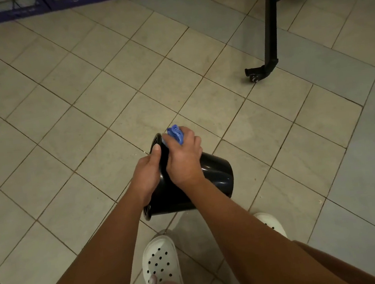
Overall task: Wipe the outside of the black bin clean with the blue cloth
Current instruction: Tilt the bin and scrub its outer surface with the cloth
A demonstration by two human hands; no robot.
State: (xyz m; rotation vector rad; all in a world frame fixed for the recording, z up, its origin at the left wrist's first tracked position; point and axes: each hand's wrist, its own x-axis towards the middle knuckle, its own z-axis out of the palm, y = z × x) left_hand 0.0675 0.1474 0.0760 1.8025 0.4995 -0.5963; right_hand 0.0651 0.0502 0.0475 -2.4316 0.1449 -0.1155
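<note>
The black bin [215, 173] is held tipped on its side above the tiled floor, its open rim to the left and its base to the right. My left hand [147, 172] grips the rim, thumb over the edge. A crumpled blue cloth [176, 135] is bunched under the fingers of my right hand [184, 157], which holds it against the upper side of the bin near the rim. Both hands cover much of the bin's top.
Beige floor tiles [80, 102] spread all around. A black metal leg with a castor [268, 40] stands at the upper right. A dark blue frame [29, 8] runs along the top left. White clogs [161, 262] on my feet are below the bin.
</note>
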